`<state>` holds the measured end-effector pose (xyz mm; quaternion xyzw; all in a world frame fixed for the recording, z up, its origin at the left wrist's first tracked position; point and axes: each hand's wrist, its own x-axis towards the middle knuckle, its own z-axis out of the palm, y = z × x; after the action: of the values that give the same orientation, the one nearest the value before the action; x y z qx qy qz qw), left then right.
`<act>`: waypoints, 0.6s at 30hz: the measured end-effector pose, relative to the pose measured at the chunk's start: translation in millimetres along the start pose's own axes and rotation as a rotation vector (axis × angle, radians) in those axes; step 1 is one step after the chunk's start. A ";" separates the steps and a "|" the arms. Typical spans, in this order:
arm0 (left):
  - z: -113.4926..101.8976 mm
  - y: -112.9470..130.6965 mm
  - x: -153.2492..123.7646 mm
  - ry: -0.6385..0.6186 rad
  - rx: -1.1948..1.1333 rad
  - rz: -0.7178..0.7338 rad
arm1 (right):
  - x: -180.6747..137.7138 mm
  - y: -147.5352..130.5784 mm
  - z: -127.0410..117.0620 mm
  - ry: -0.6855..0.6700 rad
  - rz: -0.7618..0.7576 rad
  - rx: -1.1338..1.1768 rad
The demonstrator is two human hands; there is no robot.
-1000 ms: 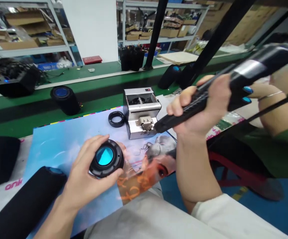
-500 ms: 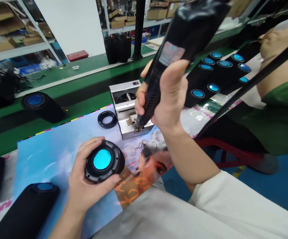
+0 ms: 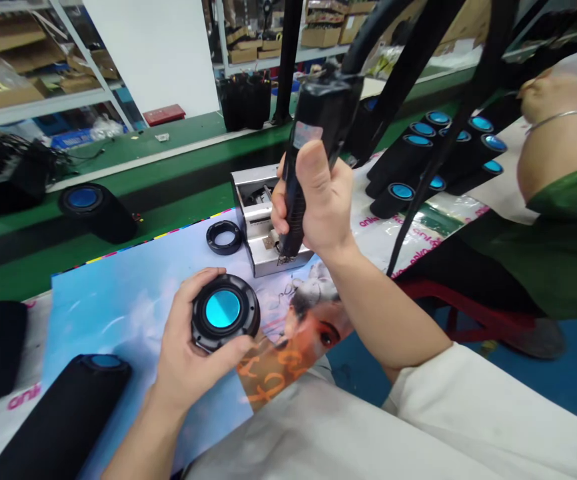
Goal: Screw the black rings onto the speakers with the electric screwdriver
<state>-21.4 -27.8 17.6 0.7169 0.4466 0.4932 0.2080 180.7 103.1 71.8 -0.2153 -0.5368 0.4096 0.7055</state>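
Note:
My left hand [image 3: 188, 353] is wrapped around a black cylindrical speaker [image 3: 247, 327], whose shiny blue round end faces up toward me. In my right hand [image 3: 321, 200] is a black electric screwdriver [image 3: 302, 157], gripped round its body and pointing down. Its lower end is at the front of a silver screw feeder [image 3: 263, 217]; the very tip is too small to make out. A loose black ring [image 3: 224, 237] lies beside the feeder, on a sheet printed with a face [image 3: 133, 293].
Another speaker [image 3: 63, 413] lies at the front left, and one [image 3: 101, 217] sits on the green belt behind. Several speakers [image 3: 403, 160] stand at the right, near a co-worker's arm [image 3: 551, 153]. A black cable [image 3: 418, 193] hangs across the right side.
The screwdriver has come down and stands more upright over the feeder in my right hand. My left hand still holds the speaker. The whole view has shifted slightly.

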 end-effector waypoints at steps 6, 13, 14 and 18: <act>1.8 0.4 1.8 0.000 -0.022 0.010 | 0.3 -20.5 3.2 0.086 0.023 -0.044; 1.0 -2.7 1.7 0.008 -0.031 0.007 | 1.4 -11.0 -2.2 0.059 0.081 -0.076; 1.0 -3.1 1.4 0.010 -0.032 0.010 | 1.0 -10.0 -3.2 0.052 0.103 -0.079; 2.7 -4.9 -1.0 0.017 -0.040 -0.008 | -0.4 -26.7 -4.4 0.052 0.173 -0.080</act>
<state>-21.2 -25.7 12.3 0.7066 0.4412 0.5074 0.2206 194.0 88.1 89.9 -0.2992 -0.5135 0.4414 0.6723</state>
